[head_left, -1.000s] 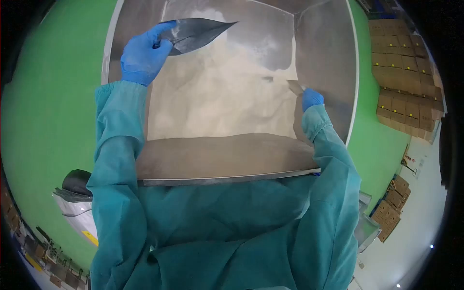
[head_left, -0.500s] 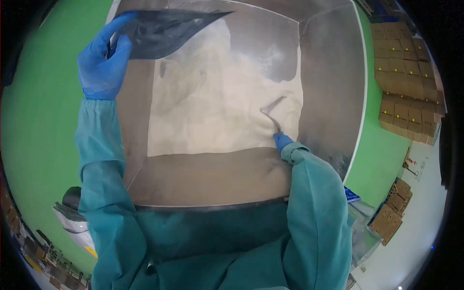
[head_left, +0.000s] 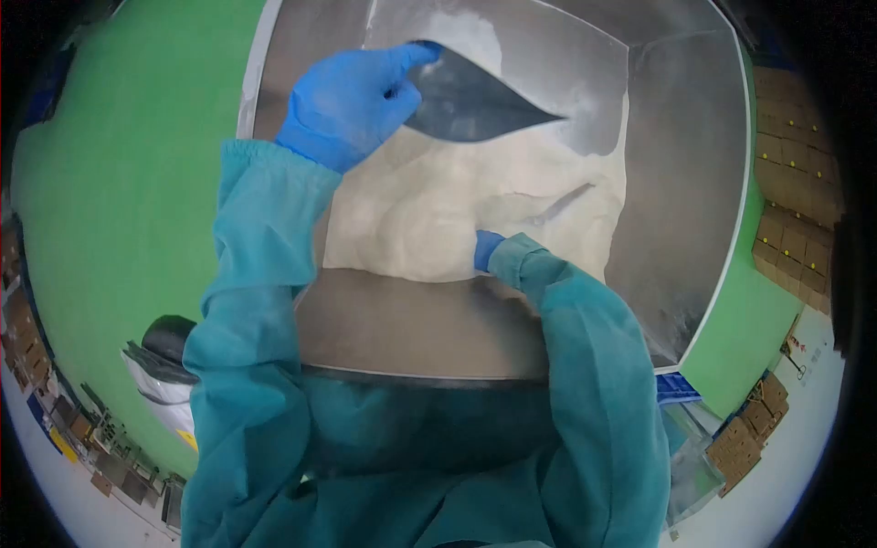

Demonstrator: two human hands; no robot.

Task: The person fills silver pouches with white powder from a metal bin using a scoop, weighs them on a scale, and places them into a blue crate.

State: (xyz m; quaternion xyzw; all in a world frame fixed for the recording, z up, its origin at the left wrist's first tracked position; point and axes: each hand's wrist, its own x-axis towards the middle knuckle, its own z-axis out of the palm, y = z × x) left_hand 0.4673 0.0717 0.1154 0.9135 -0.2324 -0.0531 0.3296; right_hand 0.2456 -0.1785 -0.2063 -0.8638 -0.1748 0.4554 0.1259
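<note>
My left hand (head_left: pixel 352 102), in a blue glove, pinches the edge of a dark grey plastic bag (head_left: pixel 475 100) above the bin. The bag's mouth gapes and its pointed end faces right. Lower down, my right hand (head_left: pixel 488 249), gloved too, is closed at the near side of a bed of cream-white powder (head_left: pixel 402 224). It grips a scoop whose body is hidden in the powder and behind the hand. A groove marks the powder right of this hand.
A deep metal bin (head_left: pixel 681 173) with sloping walls surrounds the powder, its near rim against my body. Green floor (head_left: pixel 137 210) lies outside. Stacked cardboard boxes (head_left: pixel 793 173) stand at right; a white sack (head_left: pixel 164 393) is at lower left.
My left hand has brought the bag rightward and nearer, over the powder. My right hand has moved left through the powder, which is now heaped and furrowed there. The view has shifted.
</note>
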